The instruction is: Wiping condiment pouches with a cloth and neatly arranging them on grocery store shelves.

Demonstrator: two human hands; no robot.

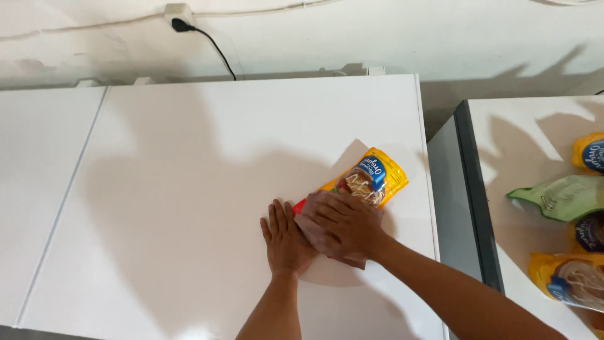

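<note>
both forearms are bare, with no sleeves, rings or watch on the left hand (pixel 286 242) or right hand (pixel 349 223).

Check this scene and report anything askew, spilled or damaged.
Nothing is spilled or visibly damaged. The yellow food packet lies askew on the white table, partly wrapped in white paper. The right hand presses on it; the left hand lies flat beside it.

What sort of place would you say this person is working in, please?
Probably a small shop or storeroom, not certain. Both hands, left hand and right hand, press a yellow snack packet on a white chest-freezer-like lid; more packets lie on a neighbouring unit, with a wall socket above.
</note>
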